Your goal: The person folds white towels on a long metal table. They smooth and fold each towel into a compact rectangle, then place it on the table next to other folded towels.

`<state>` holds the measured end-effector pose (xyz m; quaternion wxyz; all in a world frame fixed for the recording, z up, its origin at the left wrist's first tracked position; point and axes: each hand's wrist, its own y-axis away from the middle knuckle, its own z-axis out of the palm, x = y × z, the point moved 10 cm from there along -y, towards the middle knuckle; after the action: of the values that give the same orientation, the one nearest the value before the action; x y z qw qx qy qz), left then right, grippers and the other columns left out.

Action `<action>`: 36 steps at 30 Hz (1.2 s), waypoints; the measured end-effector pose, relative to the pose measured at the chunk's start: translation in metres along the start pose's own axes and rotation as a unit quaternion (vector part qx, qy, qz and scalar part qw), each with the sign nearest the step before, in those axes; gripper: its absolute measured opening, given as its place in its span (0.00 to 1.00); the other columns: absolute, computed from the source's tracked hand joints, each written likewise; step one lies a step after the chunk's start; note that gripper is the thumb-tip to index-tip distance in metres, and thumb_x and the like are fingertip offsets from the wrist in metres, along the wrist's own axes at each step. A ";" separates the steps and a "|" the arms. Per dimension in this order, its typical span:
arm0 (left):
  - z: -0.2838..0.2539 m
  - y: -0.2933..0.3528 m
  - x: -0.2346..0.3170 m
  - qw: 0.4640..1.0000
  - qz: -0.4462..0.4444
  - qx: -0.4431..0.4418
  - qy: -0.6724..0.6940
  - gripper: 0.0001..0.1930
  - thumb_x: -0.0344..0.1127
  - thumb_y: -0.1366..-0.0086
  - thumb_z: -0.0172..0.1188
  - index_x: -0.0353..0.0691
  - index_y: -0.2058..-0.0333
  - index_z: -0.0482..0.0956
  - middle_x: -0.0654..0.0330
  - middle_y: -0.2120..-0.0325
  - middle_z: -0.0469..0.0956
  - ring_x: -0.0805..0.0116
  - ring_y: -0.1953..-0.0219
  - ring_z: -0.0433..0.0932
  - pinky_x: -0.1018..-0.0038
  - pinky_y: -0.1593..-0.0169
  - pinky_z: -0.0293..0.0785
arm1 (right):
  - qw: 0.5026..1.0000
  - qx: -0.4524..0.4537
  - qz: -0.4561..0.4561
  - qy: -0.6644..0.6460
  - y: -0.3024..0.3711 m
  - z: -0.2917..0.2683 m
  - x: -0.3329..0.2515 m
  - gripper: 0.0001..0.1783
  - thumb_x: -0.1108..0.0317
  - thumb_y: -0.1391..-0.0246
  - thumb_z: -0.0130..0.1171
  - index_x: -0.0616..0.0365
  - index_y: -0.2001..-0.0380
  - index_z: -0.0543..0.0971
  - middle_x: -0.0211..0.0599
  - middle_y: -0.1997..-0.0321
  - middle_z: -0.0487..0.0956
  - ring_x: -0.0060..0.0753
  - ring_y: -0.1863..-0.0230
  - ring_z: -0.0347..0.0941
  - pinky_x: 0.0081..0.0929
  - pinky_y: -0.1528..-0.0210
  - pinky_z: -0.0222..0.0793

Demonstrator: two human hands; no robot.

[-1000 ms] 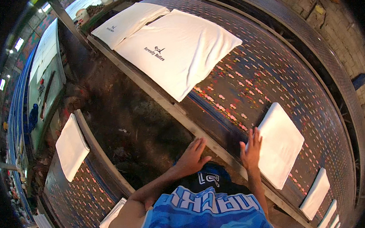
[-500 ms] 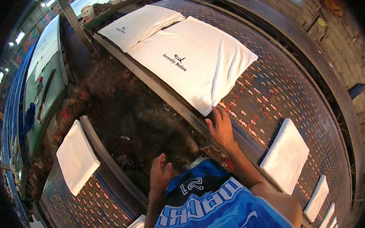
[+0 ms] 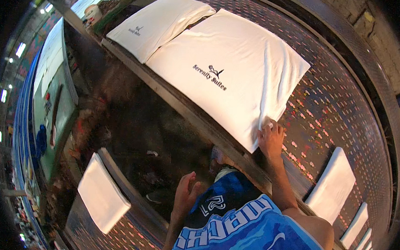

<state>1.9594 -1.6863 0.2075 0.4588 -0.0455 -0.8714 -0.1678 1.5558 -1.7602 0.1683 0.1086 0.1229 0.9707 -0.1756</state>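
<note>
A large white printed cloth (image 3: 240, 45) with a dark bird-like emblem and lettering lies flat on the long dark table. Soft wrinkles run across its right part. My right hand (image 3: 271, 137) has its fingers curled on the cloth's near right edge, pinching the fabric. Beyond it to the left, a second white cloth (image 3: 162, 21) with the same kind of print lies against the first. My left hand (image 3: 186, 192) hangs in front of my blue shirt above the aisle, fingers loosely bent and apart from the thumb, holding nothing.
Folded white cloths (image 3: 332, 186) lie spaced along the table to the right. Another folded white cloth (image 3: 103, 194) rests on a second speckled table at the lower left. Wooden rails (image 3: 174, 98) edge the tables along the dark aisle. A green-topped table (image 3: 51, 117) stands at far left.
My right hand has moved from beside the cloth's near corner onto its right edge, and its fingers have closed there. My left hand remains free. The view has shifted slightly.
</note>
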 end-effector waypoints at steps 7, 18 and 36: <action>-0.037 -0.146 0.048 0.991 0.090 -0.052 -0.087 0.26 0.40 0.23 0.63 0.34 0.34 0.72 0.45 0.40 0.76 0.47 0.38 0.76 0.57 0.35 0.74 | 0.989 0.046 -0.011 -0.143 -0.079 -0.014 -0.045 0.23 0.70 0.44 0.73 0.57 0.45 0.81 0.50 0.32 0.75 0.59 0.35 0.73 0.52 0.33 0.71; -0.050 -0.303 0.099 0.952 0.223 -0.138 -0.159 0.25 0.37 0.28 0.67 0.35 0.37 0.76 0.46 0.38 0.76 0.45 0.36 0.76 0.55 0.33 0.74 | 0.992 -0.091 0.040 -0.082 -0.090 0.078 -0.097 0.45 0.39 0.30 0.55 0.51 0.20 0.59 0.62 0.16 0.54 0.67 0.16 0.47 0.64 0.17 0.44; -0.114 -0.648 0.041 0.815 0.479 -0.071 -0.318 0.32 0.49 0.19 0.54 0.31 0.27 0.65 0.42 0.22 0.56 0.42 0.19 0.50 0.46 0.20 0.51 | 0.934 -0.013 0.331 0.132 -0.104 0.126 -0.085 0.43 0.42 0.25 0.50 0.54 0.19 0.56 0.58 0.13 0.46 0.65 0.14 0.39 0.61 0.15 0.36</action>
<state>1.8743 -2.3362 0.1377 0.1739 -0.5407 -0.8223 0.0357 1.6282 -1.9182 0.1069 0.0336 0.4581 0.8827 -0.0992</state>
